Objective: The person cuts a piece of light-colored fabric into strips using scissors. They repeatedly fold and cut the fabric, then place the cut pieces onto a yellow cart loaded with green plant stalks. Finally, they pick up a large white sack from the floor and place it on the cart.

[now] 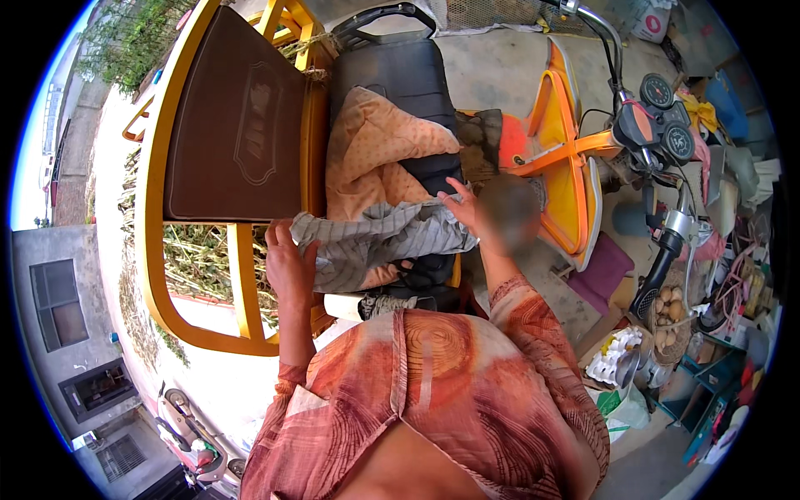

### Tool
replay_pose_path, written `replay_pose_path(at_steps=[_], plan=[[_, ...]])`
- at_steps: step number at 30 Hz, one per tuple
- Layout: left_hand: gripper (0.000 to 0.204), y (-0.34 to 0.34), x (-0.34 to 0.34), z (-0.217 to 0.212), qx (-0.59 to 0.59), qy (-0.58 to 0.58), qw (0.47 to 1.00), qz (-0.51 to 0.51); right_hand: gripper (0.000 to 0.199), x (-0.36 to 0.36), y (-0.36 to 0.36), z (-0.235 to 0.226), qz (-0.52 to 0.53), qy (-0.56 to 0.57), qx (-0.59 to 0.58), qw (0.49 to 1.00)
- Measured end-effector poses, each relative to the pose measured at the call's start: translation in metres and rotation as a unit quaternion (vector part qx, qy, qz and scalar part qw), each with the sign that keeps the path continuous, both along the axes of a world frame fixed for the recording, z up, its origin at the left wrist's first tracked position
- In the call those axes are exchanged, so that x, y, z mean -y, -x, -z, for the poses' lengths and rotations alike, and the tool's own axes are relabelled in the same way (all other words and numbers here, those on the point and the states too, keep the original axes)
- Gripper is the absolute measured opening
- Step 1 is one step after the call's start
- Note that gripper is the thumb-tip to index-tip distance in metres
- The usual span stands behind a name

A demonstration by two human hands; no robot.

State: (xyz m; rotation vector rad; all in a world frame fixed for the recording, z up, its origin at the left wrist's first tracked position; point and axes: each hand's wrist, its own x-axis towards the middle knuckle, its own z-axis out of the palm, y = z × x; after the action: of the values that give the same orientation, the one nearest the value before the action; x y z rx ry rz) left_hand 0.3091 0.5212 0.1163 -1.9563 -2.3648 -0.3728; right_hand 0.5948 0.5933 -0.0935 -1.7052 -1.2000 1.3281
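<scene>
A grey striped cloth (367, 242), perhaps a garment, lies crumpled in front of me. At its left end my left hand (292, 265) is closed on the edge, thumb and fingers pinching it. My right hand (461, 208) rests against the cloth's right end with its fingers stretched out and apart. Beyond it, a peach patterned cloth (383, 137) is draped over the long black seat (396, 71) of a three-wheeled vehicle. A rolled pale bundle (354, 307) sits close to my body, below the grey cloth. Beside my right wrist a round patch is too blurred to make out.
To the left stands a yellow frame (154, 250) with a brown padded panel (233, 117). On the right are handlebars with gauges (658, 92), an orange-yellow front guard (575, 158), egg trays (615, 357), a basket of eggs (669, 312) and a purple stool (602, 273).
</scene>
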Motion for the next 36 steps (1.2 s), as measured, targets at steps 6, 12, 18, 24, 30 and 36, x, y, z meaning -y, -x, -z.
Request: replay_pose_path(at_steps=[6,12,18,24,30,36], plan=[[0.056,-0.052,-0.041,0.0,0.041,0.015,0.989,0.144,0.03,-0.014,0.04,0.049,0.026,-0.073,0.12,0.99],[0.018,-0.084,-0.046,0.13,-0.006,0.185,0.94,0.286,0.011,0.012,0.045,-0.006,0.144,-0.049,0.002,0.988],[0.005,-0.102,-0.023,0.125,-0.011,0.1,0.933,0.347,0.026,0.01,0.024,0.047,0.361,0.068,-0.25,0.896],[0.011,-0.09,-0.012,0.114,-0.047,0.093,0.929,0.354,0.024,-0.002,0.028,0.039,0.437,0.177,-0.392,0.79],[0.028,-0.101,-0.005,0.093,0.064,0.199,0.906,0.369,0.014,-0.026,0.033,0.057,0.562,0.139,-0.35,0.736],[0.029,-0.091,-0.004,0.083,0.34,0.269,0.847,0.308,0.013,-0.042,0.054,0.054,0.602,0.16,-0.315,0.716]])
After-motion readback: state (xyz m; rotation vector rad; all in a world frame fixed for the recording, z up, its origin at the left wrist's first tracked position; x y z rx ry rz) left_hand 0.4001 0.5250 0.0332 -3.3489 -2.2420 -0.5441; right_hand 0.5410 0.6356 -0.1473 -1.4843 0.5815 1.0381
